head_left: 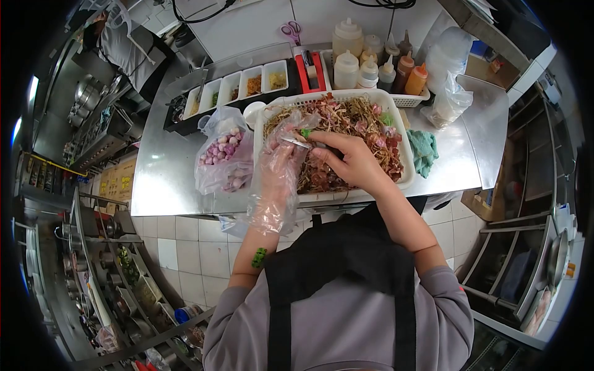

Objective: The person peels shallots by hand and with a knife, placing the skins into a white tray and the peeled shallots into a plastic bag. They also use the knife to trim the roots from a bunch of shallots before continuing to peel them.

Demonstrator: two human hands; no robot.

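Note:
A clear, loose plastic glove covers my left hand (pixel 281 148), whose fingers are curled in over the white tray (pixel 337 196). What they hold is hidden by the crinkled plastic and the blade. My bare right hand (pixel 352 157) grips a small paring knife (pixel 296 142) with a green end, its blade lying across the left fingers. Beneath both hands the tray is heaped with dry shallot skins and stalks (pixel 365 133). Left of the tray, an open plastic bag (pixel 207 179) holds peeled pink-purple shallots (pixel 221 148).
Behind the tray stand several squeeze bottles (pixel 348 69) in a basket and a red-sided holder (pixel 309 71). White seasoning containers (pixel 230 86) line the back left. A green cloth (pixel 422 151) and a tied plastic bag (pixel 447 105) are on the right. Another person (pixel 127 52) is at far left.

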